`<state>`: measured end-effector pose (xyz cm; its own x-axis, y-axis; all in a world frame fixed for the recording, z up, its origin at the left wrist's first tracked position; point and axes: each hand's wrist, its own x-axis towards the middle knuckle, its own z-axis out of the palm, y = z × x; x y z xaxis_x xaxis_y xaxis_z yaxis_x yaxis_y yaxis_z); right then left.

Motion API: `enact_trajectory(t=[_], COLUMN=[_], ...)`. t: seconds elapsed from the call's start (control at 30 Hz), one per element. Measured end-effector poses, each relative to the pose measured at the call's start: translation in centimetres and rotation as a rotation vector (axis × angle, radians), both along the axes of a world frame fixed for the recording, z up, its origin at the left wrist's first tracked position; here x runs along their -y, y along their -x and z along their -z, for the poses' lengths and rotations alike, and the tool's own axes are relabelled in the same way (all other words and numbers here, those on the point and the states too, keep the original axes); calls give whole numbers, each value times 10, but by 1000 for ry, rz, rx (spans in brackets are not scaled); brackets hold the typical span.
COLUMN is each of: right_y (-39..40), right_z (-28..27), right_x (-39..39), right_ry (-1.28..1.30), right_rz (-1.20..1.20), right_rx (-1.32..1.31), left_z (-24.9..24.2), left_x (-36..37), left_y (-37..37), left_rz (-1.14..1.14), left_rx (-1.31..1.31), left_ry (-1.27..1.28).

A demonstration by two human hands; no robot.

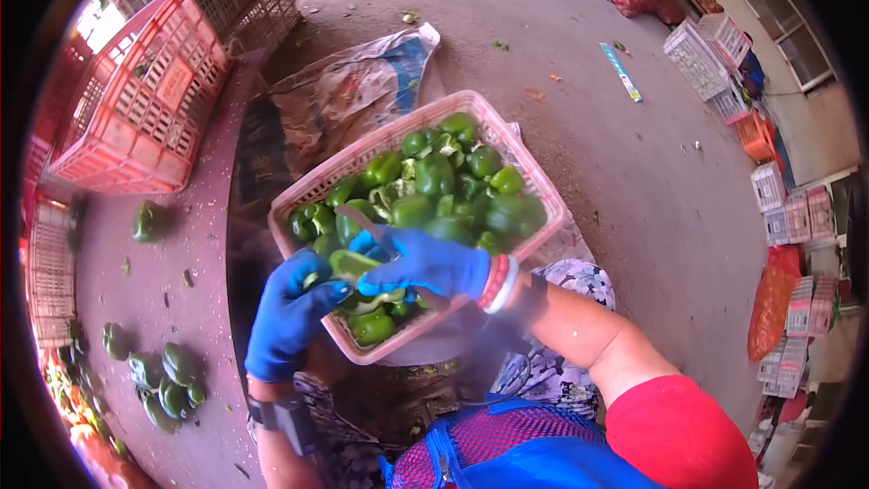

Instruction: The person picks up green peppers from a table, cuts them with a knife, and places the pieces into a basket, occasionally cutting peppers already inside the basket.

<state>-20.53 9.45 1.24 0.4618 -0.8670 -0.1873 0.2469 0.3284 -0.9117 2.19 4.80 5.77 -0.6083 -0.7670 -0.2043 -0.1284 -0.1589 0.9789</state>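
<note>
My left hand (291, 308), in a blue glove, has its fingers closed on a cut green bell pepper (351, 265), whose pale inside shows. My right hand (430, 263), gloved in blue too, is wrapped round a knife; the curved, dull blade of the knife (360, 220) sticks out past the fingers, and its handle is hidden. Both hands meet over the near left side of a pink plastic crate (534, 183). Whole and cut green bell peppers (434, 175) fill this crate.
Loose peppers (179, 364) lie on the ledge to the left, below a red crate (149, 95). A crumpled sack (353, 95) is spread behind the pink crate. Stacked crates (786, 208) and an orange mesh sack (772, 308) stand far right.
</note>
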Motion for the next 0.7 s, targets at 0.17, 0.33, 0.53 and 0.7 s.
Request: enact_trajectory(t=[0.17,0.33,0.53,0.7], right_y=[-13,-28,2,60], right_z=[-20,5,-12,-4], right_x=[-18,-18,-11,-4], right_ry=[-337,-293,-555,-84], right_rz=[9,180,247,452], right_rx=[234,112,369,-126], left_z=[-6,23,2,-6], left_x=[0,-21,1,-3], left_y=[13,45,10,-52], left_rz=[3,-75,-412,-354], left_rx=[198,682,-81,-705], left_ry=[341,1025,-159,-175])
